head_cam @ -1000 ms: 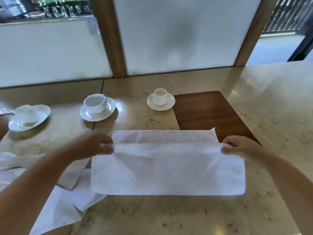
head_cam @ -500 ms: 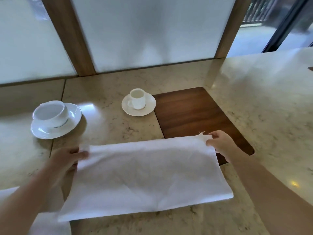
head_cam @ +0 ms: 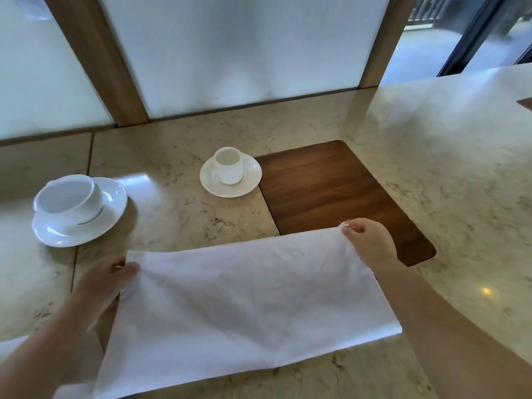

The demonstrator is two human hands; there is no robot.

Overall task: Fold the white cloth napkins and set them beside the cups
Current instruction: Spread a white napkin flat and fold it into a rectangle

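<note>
The surface is polished beige marble with fine brown veining, backed by frosted panels between wooden posts. Set flush into it is one dark wooden inlay, rectangular with rounded corners.

One white cloth napkin lies spread on the surface nearest the person, a broad, soft rectangle with faint creases, folded over so that its far edge runs between the two hands. Its far right corner overlaps the near edge of the wooden inlay. The left hand has its grip closed on the far left corner, thumb on top of the cloth and fingers tucked beneath. The right hand pinches the far right corner between thumb and fingertips, a narrow grip holding the cloth just above the inlay.

A second strip of white cloth shows at the lower left edge, partly behind the left forearm.

Two white glazed cups stand beyond the napkin, each on its own round saucer: a wide, low cup to the left, and a small, straight-sided cup just beside the inlay's left edge.
</note>
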